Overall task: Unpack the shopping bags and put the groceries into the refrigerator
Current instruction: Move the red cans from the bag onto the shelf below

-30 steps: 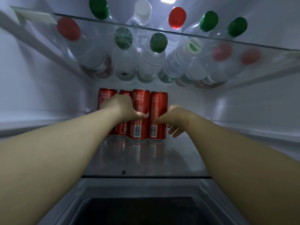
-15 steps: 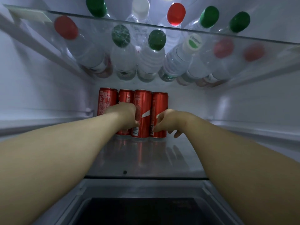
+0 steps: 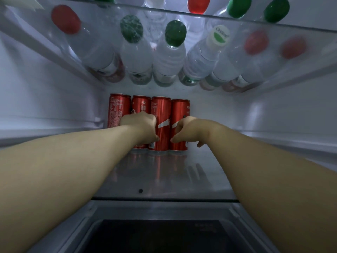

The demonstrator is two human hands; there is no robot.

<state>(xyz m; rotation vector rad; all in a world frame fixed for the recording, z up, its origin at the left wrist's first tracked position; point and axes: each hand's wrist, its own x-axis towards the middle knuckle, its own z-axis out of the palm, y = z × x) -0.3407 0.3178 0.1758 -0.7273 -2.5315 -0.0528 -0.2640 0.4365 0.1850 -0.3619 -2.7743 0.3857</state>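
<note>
Down front, a dark drawer bin [image 3: 160, 236]. Above it is the clear glass shelf [image 3: 164, 183], both bare forearms stretched in over it. Left hand [image 3: 141, 125] is curled tight on the third can [image 3: 162, 114], thumb on its front, fingers hidden. Right hand [image 3: 189, 129] wraps the rightmost can [image 3: 179, 110], thumb at its left edge. All four tall red drink cans [image 3: 119, 110] stand upright, touching, in a row against the back wall. Overhead, clear plastic water bottles [image 3: 169, 57] lie on the upper glass shelf [image 3: 310, 28].
</note>
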